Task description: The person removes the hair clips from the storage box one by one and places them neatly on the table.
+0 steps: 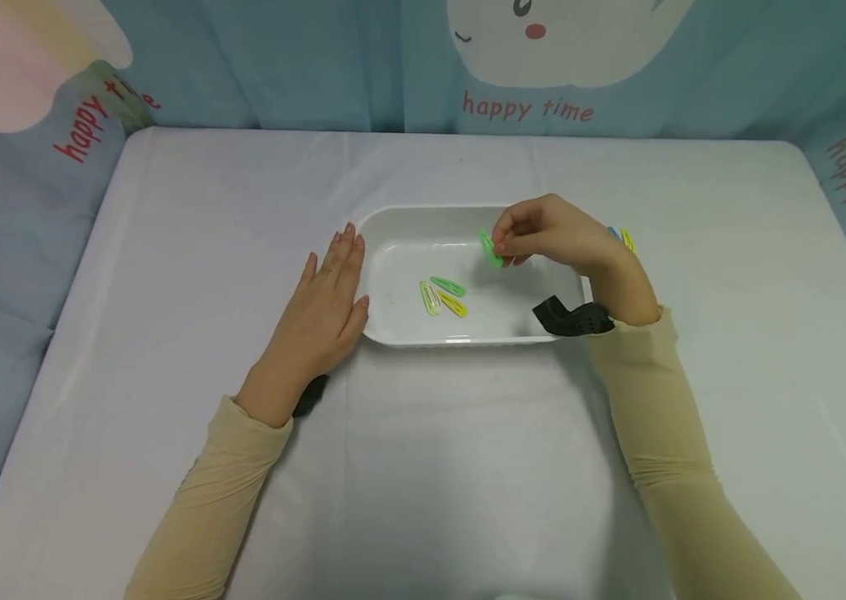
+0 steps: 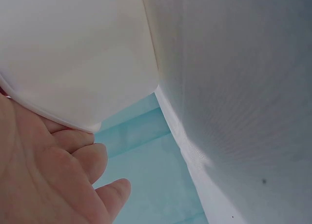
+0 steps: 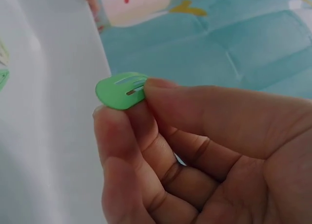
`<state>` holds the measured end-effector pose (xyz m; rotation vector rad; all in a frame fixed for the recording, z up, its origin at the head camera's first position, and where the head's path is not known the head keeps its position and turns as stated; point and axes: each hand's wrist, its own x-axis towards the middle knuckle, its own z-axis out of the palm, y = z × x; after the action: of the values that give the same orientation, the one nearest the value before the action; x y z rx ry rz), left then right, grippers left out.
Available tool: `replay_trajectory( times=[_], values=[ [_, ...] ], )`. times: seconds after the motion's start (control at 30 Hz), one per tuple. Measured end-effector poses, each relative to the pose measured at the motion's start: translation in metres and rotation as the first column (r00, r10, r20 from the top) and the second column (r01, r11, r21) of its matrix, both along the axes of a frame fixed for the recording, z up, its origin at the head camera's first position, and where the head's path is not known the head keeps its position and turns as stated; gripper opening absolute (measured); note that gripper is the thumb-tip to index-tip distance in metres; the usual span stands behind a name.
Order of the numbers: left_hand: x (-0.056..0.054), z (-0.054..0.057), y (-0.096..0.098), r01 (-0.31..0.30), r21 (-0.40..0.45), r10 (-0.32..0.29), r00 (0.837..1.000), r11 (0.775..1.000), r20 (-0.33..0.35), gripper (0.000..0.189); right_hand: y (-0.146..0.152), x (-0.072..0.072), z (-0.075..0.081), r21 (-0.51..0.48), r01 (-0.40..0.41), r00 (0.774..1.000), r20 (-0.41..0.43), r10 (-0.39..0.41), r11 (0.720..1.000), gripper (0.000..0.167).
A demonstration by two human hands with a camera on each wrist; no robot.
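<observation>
Between thumb and fingers, my right hand (image 1: 553, 233) pinches a green hair clip (image 3: 117, 93) above the right part of a white tray (image 1: 400, 333). My left hand (image 1: 325, 308) lies against the tray's left end with its fingers straight; in the left wrist view its fingers (image 2: 90, 160) touch the tray's outer side. Lying in the tray are another green hair clip (image 1: 448, 286), a yellow hair clip (image 1: 453, 303) and a pale yellow-green hair clip (image 1: 428, 298) close together.
Just beyond the tray's right end, partly hidden by the right wrist, lie a yellow hair clip (image 1: 628, 241) and a blue one (image 1: 613, 232). The tray stands on a white-covered table (image 1: 423, 467). A blue printed curtain (image 1: 302, 67) hangs along the table's back and sides.
</observation>
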<state>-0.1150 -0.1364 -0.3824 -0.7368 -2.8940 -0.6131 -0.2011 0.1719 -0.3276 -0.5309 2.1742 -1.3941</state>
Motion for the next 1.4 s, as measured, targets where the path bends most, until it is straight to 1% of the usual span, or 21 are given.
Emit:
replay_trajectory(
  times=[0.37,0.7,0.97,1.2,1.4],
  values=[
    [0.003,-0.001,-0.002,-0.011,0.011,0.011,1.0,1.0,-0.001,0.062,0.013,-0.004,0.004,-0.044,0.004,1.0,-0.016,-0.004,0.999,0.008],
    [0.001,-0.001,0.0,-0.004,0.003,0.004,1.0,1.0,0.003,0.062,0.026,-0.005,0.004,-0.067,0.049,0.999,-0.013,-0.05,0.997,0.009],
    [0.0,0.001,0.002,-0.001,-0.003,0.001,1.0,1.0,0.017,0.062,0.036,-0.007,0.004,-0.095,0.078,0.997,-0.015,-0.08,0.992,0.006],
    [-0.001,0.0,0.001,0.002,0.006,-0.002,1.0,1.0,0.005,0.062,0.041,-0.008,0.007,-0.098,0.119,0.993,-0.003,-0.119,0.988,0.005],
    [-0.001,-0.001,0.001,0.001,0.005,-0.001,1.0,1.0,0.005,0.062,0.046,-0.008,0.007,-0.108,0.133,0.991,0.001,-0.133,0.985,0.007]
  ],
)
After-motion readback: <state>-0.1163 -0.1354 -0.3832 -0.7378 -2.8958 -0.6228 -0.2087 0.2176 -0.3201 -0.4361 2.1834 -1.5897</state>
